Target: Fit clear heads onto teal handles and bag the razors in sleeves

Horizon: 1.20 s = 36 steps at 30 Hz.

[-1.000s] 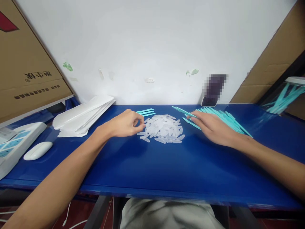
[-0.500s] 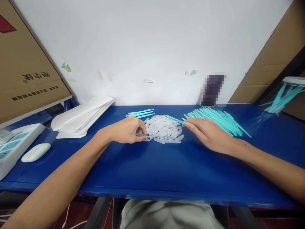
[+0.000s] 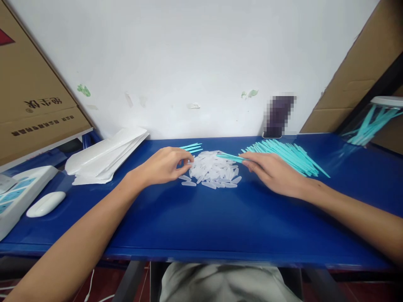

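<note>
Since the clear caps pile [image 3: 214, 170] sits central, our left hand [image 3: 163, 166] pinches narrow at it; our right hand [image 3: 271, 171] holds a teal stick [image 3: 229, 157] aimed there.

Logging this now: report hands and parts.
Left hand at clear cap pile, grip unclear. Right hand pinches one teal stick over pile. Nothing between.

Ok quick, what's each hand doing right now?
Left hand: fingers pinched at the edge of the clear cap pile; whether they hold a cap cannot be told.
Right hand: closed on one teal stick.
</note>
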Each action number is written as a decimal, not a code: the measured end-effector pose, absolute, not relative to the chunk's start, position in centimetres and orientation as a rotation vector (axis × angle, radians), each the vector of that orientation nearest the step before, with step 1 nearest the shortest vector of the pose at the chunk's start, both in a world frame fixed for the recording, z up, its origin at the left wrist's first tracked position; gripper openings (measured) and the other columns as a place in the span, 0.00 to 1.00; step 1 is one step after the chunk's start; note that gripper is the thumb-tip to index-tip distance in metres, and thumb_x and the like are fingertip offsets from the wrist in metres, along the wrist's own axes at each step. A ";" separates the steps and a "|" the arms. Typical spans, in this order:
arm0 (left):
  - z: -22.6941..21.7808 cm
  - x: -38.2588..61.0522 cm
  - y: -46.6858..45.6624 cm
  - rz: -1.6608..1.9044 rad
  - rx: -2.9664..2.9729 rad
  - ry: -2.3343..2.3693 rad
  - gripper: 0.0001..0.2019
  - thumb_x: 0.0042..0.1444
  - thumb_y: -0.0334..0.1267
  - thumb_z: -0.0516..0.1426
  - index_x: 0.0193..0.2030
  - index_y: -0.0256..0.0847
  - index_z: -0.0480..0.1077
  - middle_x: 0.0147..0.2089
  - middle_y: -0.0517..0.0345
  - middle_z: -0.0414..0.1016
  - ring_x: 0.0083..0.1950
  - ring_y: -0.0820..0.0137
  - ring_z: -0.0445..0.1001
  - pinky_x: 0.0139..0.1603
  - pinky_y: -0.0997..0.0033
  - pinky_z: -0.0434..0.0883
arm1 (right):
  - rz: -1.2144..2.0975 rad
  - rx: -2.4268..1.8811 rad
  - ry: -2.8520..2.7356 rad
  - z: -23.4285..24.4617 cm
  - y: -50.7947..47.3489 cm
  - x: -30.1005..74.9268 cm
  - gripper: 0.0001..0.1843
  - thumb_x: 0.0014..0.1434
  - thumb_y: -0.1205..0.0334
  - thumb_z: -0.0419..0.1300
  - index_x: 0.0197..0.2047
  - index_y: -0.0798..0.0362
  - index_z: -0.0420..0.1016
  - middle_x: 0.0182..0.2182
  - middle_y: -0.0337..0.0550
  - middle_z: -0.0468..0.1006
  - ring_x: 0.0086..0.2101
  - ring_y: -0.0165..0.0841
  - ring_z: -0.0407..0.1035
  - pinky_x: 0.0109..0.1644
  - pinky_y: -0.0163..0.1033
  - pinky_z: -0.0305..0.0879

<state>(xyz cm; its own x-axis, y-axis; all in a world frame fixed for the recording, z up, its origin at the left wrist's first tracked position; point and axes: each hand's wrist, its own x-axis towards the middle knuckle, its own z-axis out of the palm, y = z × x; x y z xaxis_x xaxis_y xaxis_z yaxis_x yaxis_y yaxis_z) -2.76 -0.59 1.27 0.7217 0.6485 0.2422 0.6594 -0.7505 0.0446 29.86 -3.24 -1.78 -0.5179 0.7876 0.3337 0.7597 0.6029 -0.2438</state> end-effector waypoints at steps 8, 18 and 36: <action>1.6 -2.5 -1.1 -0.424 -2.886 -1.110 0.16 0.66 0.38 0.51 0.57 0.38 0.71 0.40 0.54 0.81 0.38 0.68 0.77 0.39 0.70 0.68 | -0.019 -1.406 -2.431 -1.8 -3.6 30.0 0.18 0.73 0.49 0.39 0.42 0.49 0.64 0.25 0.42 0.72 0.25 0.38 0.65 0.30 0.41 0.51; 2.5 -3.6 -0.8 -0.196 -3.010 -1.247 0.12 0.61 0.39 0.58 0.46 0.42 0.81 0.42 0.53 0.83 0.39 0.66 0.80 0.41 0.69 0.71 | -0.040 -1.329 -2.452 -1.8 -3.5 30.1 0.21 0.72 0.45 0.40 0.42 0.49 0.66 0.30 0.47 0.76 0.29 0.41 0.69 0.31 0.41 0.54; 1.8 -1.6 -2.6 -0.001 -3.228 -1.173 0.08 0.62 0.39 0.60 0.41 0.42 0.81 0.36 0.57 0.81 0.33 0.71 0.76 0.35 0.73 0.67 | -0.151 -1.274 -2.531 -1.6 -3.7 29.5 0.21 0.73 0.49 0.38 0.30 0.48 0.54 0.23 0.39 0.66 0.25 0.36 0.57 0.38 0.43 0.50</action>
<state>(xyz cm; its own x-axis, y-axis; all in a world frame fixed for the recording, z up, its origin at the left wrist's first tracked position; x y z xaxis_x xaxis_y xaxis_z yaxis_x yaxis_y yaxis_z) -1.56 -2.65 1.82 0.7716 0.6286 -0.0978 0.6283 -0.7290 0.2716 29.52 -3.70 -1.58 -0.5603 0.7667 0.3134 0.7986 0.6005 -0.0412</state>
